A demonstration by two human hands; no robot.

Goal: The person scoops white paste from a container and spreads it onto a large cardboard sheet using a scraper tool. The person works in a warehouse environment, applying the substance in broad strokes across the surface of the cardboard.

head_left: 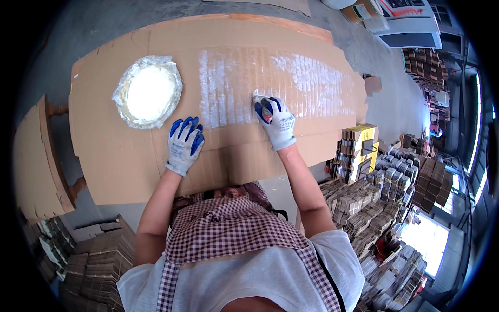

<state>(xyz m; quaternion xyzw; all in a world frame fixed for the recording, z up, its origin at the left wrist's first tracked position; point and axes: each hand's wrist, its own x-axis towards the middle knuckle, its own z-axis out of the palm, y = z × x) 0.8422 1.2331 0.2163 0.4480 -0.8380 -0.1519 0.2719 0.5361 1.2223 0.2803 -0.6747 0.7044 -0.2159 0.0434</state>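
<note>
My left hand (185,143), in a white glove with blue fingertips, lies on the large brown cardboard sheet (130,171) with its fingers apart and nothing in it. Further right, my right hand (278,122), gloved the same way, is closed around a small brush (258,95). Its pale end touches the cardboard; most of its handle is hidden by my fingers. White, wet-looking streaks (223,88) in ridged lines cover the sheet's middle and right. Left of them sits a round basin (173,83) lined with crumpled clear plastic, with bright white contents.
A wooden board edge (291,26) shows under the sheet's far side. Another board-topped table (36,161) stands at the left. Bundled flat cardboard (358,208) is stacked at the right, beside a yellow panel (366,148). More cardboard stacks (99,265) stand at lower left.
</note>
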